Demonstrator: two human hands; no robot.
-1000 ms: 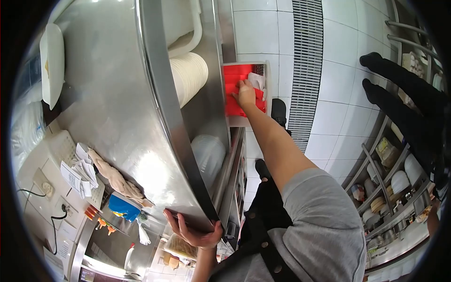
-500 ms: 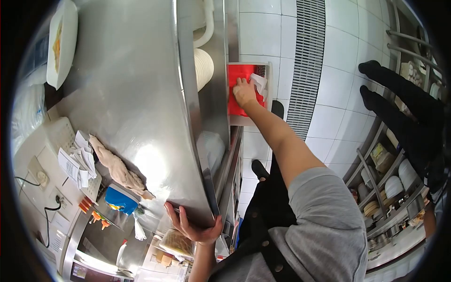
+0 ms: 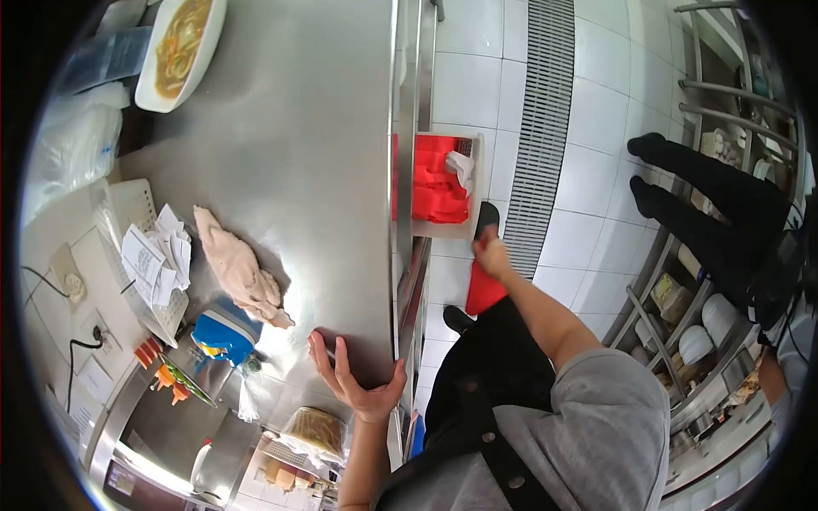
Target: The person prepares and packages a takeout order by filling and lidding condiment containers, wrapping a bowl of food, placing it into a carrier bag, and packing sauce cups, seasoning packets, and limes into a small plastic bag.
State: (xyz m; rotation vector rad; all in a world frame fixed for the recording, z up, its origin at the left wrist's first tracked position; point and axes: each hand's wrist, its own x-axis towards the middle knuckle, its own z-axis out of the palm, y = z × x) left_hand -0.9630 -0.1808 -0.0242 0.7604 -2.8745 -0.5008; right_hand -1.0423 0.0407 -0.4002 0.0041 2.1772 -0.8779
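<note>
Right hand (image 3: 492, 251): fingers closed on a red cloth-like piece (image 3: 486, 289), hanging near the white plastic bin (image 3: 477, 183) of folded red pieces (image 3: 439, 183). Left hand (image 3: 362, 387): fingers spread wide at the edge of the shiny steel tabletop (image 3: 315, 128).

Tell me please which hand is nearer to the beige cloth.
Left. The left hand is on the counter near the beige cloth; the right hand is farther, beyond its edge.

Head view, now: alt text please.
Right hand holds a red piece near a bin of red items; left hand rests at the edge of the steel counter. On it: a crumpled cloth, a white dish of food.
</note>
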